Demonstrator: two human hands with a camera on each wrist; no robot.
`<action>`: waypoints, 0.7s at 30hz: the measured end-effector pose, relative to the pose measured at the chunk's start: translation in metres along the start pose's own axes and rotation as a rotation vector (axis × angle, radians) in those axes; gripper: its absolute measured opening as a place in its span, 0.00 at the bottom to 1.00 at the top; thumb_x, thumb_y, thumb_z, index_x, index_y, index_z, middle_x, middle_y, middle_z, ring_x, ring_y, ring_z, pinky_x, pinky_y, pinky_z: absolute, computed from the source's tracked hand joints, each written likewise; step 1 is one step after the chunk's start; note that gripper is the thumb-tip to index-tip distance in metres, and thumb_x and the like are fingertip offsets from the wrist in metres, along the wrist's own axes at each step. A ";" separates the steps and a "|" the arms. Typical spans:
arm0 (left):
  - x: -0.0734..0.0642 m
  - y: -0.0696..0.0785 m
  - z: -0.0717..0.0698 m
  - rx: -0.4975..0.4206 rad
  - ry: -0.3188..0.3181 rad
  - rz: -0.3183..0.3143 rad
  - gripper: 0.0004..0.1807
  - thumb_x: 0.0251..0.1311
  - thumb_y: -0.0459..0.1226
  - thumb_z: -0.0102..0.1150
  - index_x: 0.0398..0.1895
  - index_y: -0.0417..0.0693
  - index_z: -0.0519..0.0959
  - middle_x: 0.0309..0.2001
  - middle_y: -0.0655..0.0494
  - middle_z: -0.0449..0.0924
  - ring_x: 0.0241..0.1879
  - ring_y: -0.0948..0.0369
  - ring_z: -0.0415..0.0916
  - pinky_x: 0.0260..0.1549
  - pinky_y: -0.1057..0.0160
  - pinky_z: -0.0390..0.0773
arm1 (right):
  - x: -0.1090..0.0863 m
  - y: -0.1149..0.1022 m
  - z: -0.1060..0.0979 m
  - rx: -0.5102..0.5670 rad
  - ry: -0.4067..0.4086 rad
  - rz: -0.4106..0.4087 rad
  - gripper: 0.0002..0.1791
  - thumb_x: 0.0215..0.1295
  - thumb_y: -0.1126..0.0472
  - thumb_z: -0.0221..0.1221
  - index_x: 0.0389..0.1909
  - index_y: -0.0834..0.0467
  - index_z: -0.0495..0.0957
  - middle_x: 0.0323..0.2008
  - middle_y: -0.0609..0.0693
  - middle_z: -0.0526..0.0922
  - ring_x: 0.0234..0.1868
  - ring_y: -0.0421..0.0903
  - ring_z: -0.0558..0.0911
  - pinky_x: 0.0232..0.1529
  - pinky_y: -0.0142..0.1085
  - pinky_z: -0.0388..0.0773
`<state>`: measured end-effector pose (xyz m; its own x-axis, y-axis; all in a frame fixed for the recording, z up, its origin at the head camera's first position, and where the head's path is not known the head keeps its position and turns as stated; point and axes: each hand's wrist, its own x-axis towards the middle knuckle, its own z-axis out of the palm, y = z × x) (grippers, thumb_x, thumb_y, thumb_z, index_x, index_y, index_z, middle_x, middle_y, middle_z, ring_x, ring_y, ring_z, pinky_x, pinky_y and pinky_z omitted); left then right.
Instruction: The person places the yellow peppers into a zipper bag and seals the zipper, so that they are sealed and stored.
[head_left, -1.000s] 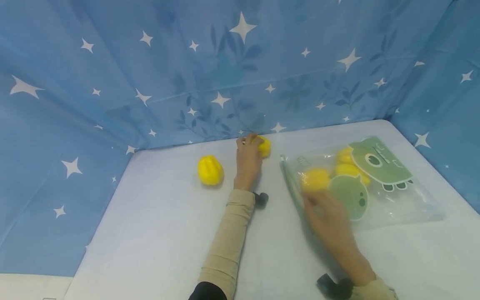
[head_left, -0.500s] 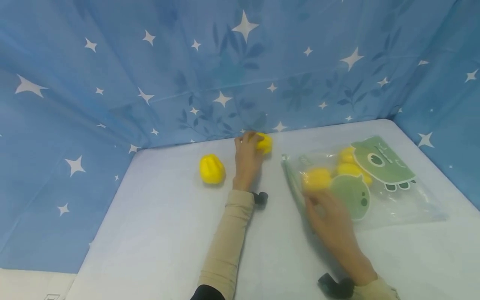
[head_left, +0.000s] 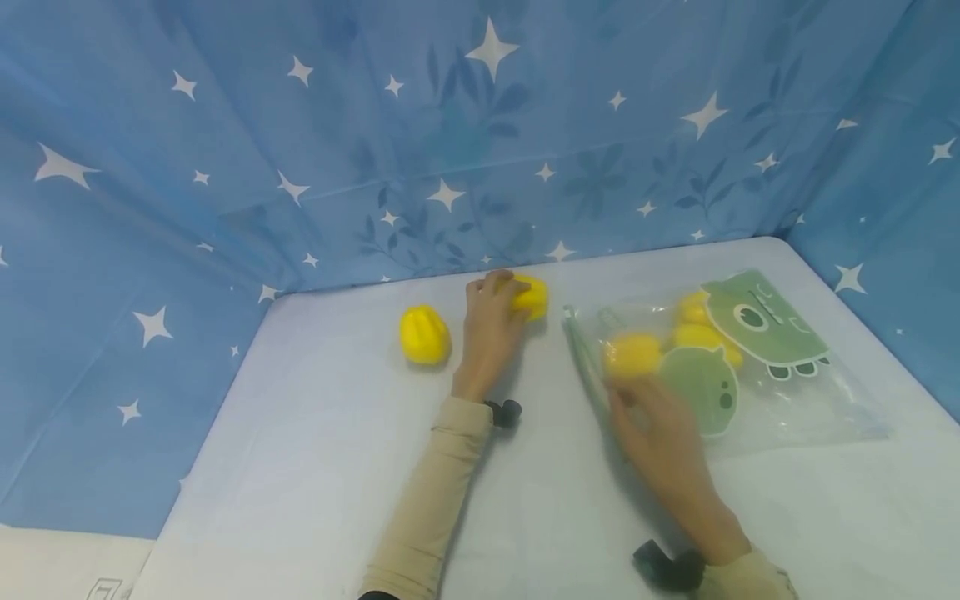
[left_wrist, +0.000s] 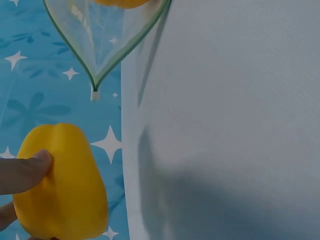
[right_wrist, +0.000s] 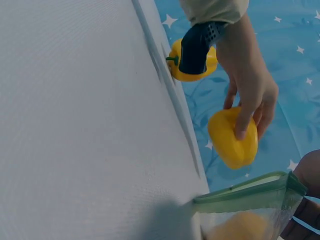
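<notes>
In the head view my left hand (head_left: 491, 333) grips a yellow bell pepper (head_left: 536, 297) near the table's back edge. The left wrist view shows the thumb pressed on the side of this pepper (left_wrist: 75, 185). Farther left a second yellow bell pepper (head_left: 424, 335) lies on the table; its green stem shows in the right wrist view. My right hand (head_left: 667, 450) pinches the green-edged mouth of a clear zip bag (head_left: 817, 417) printed with green cartoon animals. Several yellow peppers (head_left: 632, 356) are inside the bag. From the right wrist, the bag's mouth (right_wrist: 245, 189) gapes a little.
The white tabletop (head_left: 315, 467) carries everything. Blue curtains (head_left: 337, 150) with white stars hang along its back and sides. Dark wrist cameras (head_left: 667, 567) are strapped to both wrists, below the beige sleeves (head_left: 427, 492).
My left hand, holding the pepper, has drawn slightly back from the curtain, and its forearm has swung left. My right hand stays at the bag's mouth. The other pepper stays put.
</notes>
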<state>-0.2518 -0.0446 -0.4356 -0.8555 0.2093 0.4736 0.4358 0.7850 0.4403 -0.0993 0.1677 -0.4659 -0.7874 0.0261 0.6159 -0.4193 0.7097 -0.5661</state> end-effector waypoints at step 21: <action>-0.037 0.011 -0.052 -0.308 -0.135 -0.142 0.21 0.60 0.41 0.75 0.57 0.51 0.85 0.59 0.53 0.82 0.58 0.51 0.75 0.61 0.52 0.74 | 0.001 -0.001 0.001 -0.028 0.004 -0.010 0.10 0.62 0.72 0.66 0.44 0.63 0.85 0.35 0.54 0.86 0.38 0.49 0.82 0.44 0.31 0.72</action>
<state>-0.2011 -0.0741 -0.4083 -0.9338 0.2022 0.2952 0.3562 0.6040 0.7130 -0.0997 0.1663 -0.4649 -0.7811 0.0219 0.6240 -0.4145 0.7293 -0.5444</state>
